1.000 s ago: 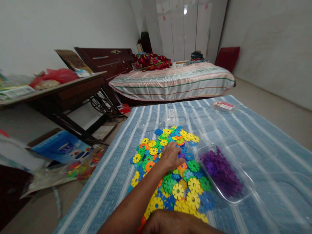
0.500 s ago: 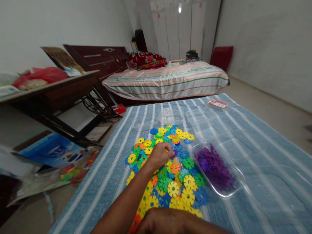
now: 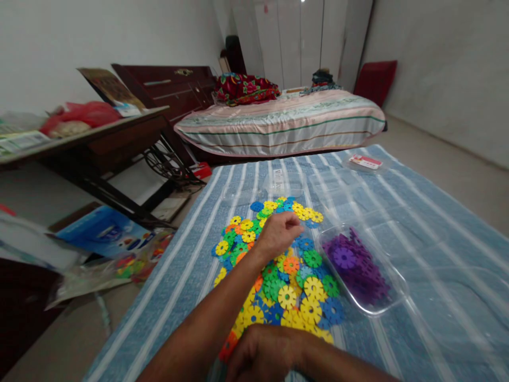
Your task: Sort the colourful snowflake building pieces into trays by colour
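My left hand (image 3: 280, 232) is raised over the far part of a pile of toothed plastic discs (image 3: 287, 297) in yellow, green, blue and orange. Its thumb and fingers are pinched together; the purple disc that was at these fingertips is now hidden by the hand. At the bottom edge, my right hand (image 3: 260, 353) hangs with curled fingers over the near end of the pile, by an orange disc (image 3: 228, 346). What it holds, if anything, is out of sight. Right of the pile, a clear plastic box (image 3: 371, 313) contains many purple discs (image 3: 358, 273).
Several clear containers stand around the pile, one with a printed label (image 3: 278, 180). A container with a red and white card (image 3: 366, 162) is at the far right corner of the striped cloth (image 3: 191, 239). Beyond are a bed (image 3: 278, 127) and, left, a wooden table (image 3: 103, 138).
My left hand has lifted off the pile, up and to the right, and the purple disc at its fingertips is no longer visible. My right hand stays at the near end. The camera view has shifted slightly.
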Demonstrator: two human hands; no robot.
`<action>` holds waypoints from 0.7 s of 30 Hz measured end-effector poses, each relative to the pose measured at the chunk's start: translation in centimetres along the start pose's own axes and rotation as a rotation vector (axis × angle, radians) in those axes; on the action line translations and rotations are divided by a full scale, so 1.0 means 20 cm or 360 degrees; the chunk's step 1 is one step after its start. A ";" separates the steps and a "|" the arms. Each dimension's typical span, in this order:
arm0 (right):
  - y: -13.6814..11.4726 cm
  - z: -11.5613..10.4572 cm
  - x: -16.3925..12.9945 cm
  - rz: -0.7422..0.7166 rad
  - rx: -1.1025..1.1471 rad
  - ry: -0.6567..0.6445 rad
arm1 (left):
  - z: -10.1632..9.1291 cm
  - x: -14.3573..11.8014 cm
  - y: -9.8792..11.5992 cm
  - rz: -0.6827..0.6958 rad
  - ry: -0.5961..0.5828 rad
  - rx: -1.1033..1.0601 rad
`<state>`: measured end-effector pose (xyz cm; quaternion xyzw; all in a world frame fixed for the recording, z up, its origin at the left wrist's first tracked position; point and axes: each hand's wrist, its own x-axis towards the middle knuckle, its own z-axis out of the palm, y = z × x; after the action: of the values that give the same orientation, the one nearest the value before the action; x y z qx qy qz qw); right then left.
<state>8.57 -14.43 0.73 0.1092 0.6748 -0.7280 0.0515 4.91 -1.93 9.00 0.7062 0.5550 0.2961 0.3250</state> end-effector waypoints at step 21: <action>0.00 0.02 -0.03 0.0092 0.0532 -0.0124 | -0.15 -0.33 -0.32 0.0289 -0.0131 0.1155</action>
<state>9.13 -14.91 0.97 0.1073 0.5384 -0.8320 0.0796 -2.59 -6.94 5.32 0.8330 0.5455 0.0791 0.0479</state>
